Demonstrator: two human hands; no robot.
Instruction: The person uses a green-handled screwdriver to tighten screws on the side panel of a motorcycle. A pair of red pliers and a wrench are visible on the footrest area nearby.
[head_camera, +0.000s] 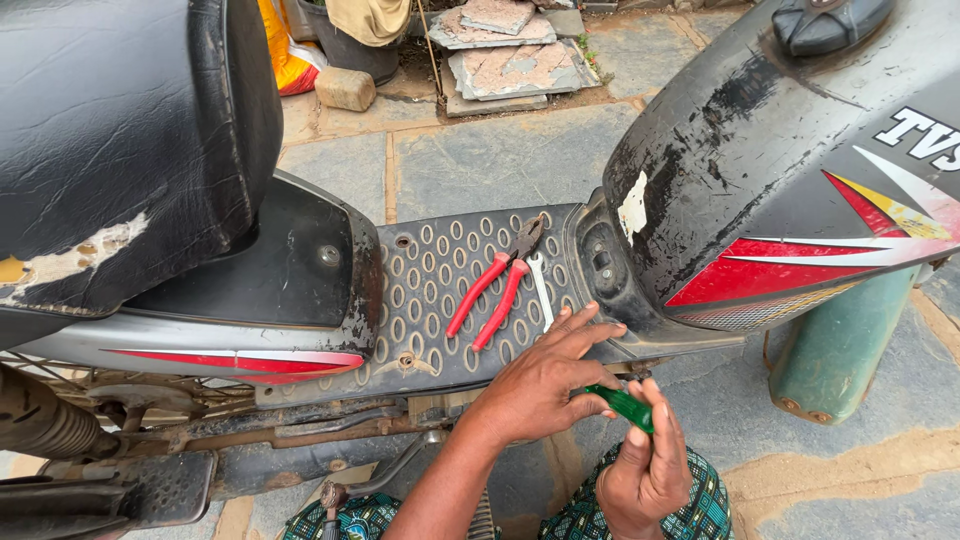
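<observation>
- Head view: a green-handled screwdriver (622, 405) is seen held between both hands, just below the edge of a scooter's footboard (440, 300).
- The left hand (540, 385) is laid over the tool from the scooter side; its thumb and forefinger are pressed on the green handle, while the other fingers (585, 325) are stretched out and spread apart, their tips resting at the footboard's edge.
- The right hand (645, 470) is raised from below, its fingers curled together and clamped on the lower end of the green handle.
- The shaft and tip of the screwdriver are hidden behind the left hand, so it cannot be told what they touch.
- On the perforated black footboard, a pair of red-handled pliers (497, 290) is laid slantwise, jaws pointing away from the person.
- A small silver spanner (540, 290) is laid just beside the pliers, on the side nearer the front body.
- The cracked black seat (120, 130) is seen at the left, and the scratched black front panel (760, 170) with red stripes at the right.
- A green cylinder (840, 345) is stood on the stone paving (480, 160) under the front panel.
- Broken stone slabs (510, 50) are piled on the ground beyond the scooter.
</observation>
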